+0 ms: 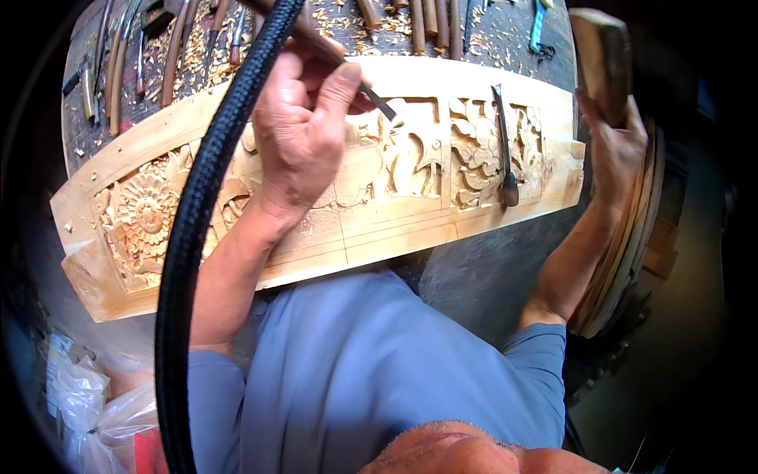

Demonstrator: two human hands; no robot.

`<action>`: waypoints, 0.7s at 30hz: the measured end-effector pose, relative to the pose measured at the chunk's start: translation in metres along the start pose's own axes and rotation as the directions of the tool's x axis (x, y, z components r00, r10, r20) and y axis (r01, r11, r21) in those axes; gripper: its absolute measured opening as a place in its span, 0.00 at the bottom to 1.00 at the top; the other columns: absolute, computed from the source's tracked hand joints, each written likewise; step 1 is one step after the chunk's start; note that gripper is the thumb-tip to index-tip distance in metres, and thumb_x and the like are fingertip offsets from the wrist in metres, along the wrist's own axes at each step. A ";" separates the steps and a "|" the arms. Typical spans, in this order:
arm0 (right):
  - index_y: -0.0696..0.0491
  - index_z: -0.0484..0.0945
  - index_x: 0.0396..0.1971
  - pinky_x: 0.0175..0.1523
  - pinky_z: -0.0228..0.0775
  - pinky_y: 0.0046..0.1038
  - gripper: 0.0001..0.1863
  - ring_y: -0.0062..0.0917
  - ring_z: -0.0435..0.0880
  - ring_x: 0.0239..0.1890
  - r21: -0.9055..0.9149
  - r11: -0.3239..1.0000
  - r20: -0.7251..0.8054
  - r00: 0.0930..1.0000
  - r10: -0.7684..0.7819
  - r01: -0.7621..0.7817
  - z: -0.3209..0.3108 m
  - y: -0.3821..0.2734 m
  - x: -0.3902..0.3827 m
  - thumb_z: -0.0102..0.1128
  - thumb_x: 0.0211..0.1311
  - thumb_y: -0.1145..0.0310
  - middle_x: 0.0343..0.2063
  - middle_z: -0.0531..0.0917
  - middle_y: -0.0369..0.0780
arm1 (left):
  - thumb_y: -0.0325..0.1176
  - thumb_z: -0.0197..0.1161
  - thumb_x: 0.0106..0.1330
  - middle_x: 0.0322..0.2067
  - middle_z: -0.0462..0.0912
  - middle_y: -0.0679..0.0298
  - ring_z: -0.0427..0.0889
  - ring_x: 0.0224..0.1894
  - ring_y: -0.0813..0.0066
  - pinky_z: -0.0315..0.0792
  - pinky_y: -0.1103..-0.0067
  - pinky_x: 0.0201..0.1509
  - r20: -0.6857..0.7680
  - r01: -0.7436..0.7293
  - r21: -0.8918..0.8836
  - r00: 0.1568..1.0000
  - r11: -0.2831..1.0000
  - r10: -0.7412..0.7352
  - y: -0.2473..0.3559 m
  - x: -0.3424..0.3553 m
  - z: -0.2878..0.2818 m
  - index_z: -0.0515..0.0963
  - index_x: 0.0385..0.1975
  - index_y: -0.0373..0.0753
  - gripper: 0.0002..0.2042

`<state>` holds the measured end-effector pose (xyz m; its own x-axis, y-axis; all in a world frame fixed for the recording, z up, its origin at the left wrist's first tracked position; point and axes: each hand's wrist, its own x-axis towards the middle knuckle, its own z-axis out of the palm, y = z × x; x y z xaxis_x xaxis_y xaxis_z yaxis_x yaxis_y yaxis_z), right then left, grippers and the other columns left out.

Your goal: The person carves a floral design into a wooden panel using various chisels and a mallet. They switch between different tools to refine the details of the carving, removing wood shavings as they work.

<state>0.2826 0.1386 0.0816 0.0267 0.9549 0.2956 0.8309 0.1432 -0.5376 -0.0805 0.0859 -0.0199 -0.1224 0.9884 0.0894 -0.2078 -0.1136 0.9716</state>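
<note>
Left hand: the left hand [304,134] grasps a chisel [318,46] between thumb and fingers, its blade slanting down to the right.
Right hand: the right hand [616,146] is clasped round the lower end of a wooden mallet [606,67], up beyond the board's right end.
Blade tip: over the carved panels; whether it touches wood, I cannot tell.
Slip risk: a glancing mallet blow could catch the left thumb; a slanted edge could skid and chip the thin raised shapes.
Board: the carved board [387,225] lies across the table [83,148], in front of the person; no clamp shows, so hard knocks might shift it.
Loose chisel: a spare chisel [503,138] lies on the right-hand carving, handle near the front edge; jolts could tip it off.
Bag: a clear plastic bag [95,403] sits lower left, red stuff beside or inside it; its contents are unclear.
</note>
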 end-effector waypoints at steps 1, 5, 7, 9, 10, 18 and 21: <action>0.50 0.89 0.56 0.49 0.78 0.27 0.24 0.18 0.86 0.39 -0.144 0.951 -0.032 0.962 0.272 -0.273 0.000 0.019 -0.009 0.84 0.62 0.59 0.38 0.91 0.32 | 0.29 0.61 0.82 0.39 0.90 0.54 0.92 0.39 0.70 0.91 0.72 0.47 0.000 -0.006 -0.007 1.000 1.000 0.006 0.002 0.001 -0.002 0.72 0.57 0.32 0.11; 0.39 0.86 0.63 0.57 0.81 0.39 0.34 0.41 0.92 0.51 -0.468 0.772 -0.205 0.902 0.379 -0.431 0.007 0.078 -0.054 0.80 0.58 0.42 0.47 0.93 0.44 | 0.31 0.61 0.83 0.39 0.91 0.52 0.93 0.37 0.67 0.91 0.72 0.44 -0.036 -0.032 0.053 0.999 0.998 0.034 0.014 0.006 -0.005 0.73 0.58 0.31 0.13; 0.37 0.85 0.63 0.57 0.81 0.43 0.34 0.46 0.91 0.52 -0.534 0.748 -0.228 0.919 0.322 -0.394 0.011 0.093 -0.075 0.77 0.60 0.38 0.48 0.93 0.44 | 0.32 0.61 0.83 0.39 0.91 0.52 0.93 0.36 0.67 0.91 0.73 0.43 -0.057 -0.020 0.150 0.998 0.989 0.029 0.022 0.006 -0.007 0.73 0.59 0.30 0.14; 0.36 0.84 0.64 0.55 0.81 0.44 0.33 0.46 0.91 0.50 -0.550 0.771 -0.247 0.944 0.217 -0.321 0.017 0.101 -0.092 0.75 0.61 0.37 0.48 0.92 0.44 | 0.32 0.62 0.83 0.39 0.91 0.52 0.93 0.34 0.67 0.91 0.74 0.40 -0.037 -0.071 0.180 0.996 0.981 0.079 0.031 0.006 -0.011 0.73 0.60 0.29 0.15; 0.40 0.84 0.63 0.54 0.81 0.44 0.32 0.45 0.91 0.50 -0.606 0.745 -0.242 0.957 0.159 -0.277 0.022 0.103 -0.098 0.72 0.65 0.37 0.49 0.91 0.44 | 0.31 0.62 0.82 0.39 0.91 0.51 0.93 0.33 0.67 0.91 0.75 0.39 -0.045 -0.098 0.189 0.993 0.977 0.108 0.035 0.006 -0.013 0.74 0.61 0.29 0.15; 0.53 0.85 0.62 0.65 0.80 0.37 0.26 0.40 0.89 0.61 -0.629 0.764 -0.365 0.922 -0.127 -0.144 0.016 0.033 -0.107 0.69 0.74 0.52 0.57 0.90 0.48 | 0.28 0.64 0.80 0.38 0.90 0.51 0.90 0.28 0.70 0.88 0.79 0.33 -0.188 -0.196 0.282 0.949 0.939 0.254 0.063 -0.006 -0.042 0.78 0.58 0.28 0.13; 0.60 0.88 0.55 0.60 0.82 0.34 0.15 0.39 0.90 0.56 0.455 0.875 -0.318 0.948 -0.013 0.165 0.004 -0.041 -0.137 0.63 0.77 0.68 0.53 0.90 0.50 | 0.24 0.68 0.77 0.38 0.90 0.54 0.89 0.29 0.73 0.87 0.80 0.35 -0.282 -0.196 0.348 0.911 0.917 0.301 0.074 -0.006 -0.053 0.81 0.55 0.28 0.11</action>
<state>0.2426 0.0024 0.0601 0.1913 0.8206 0.5386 0.4786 0.4011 -0.7810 -0.1468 0.0659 0.0400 -0.4474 0.8381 0.3122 0.1710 -0.2625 0.9497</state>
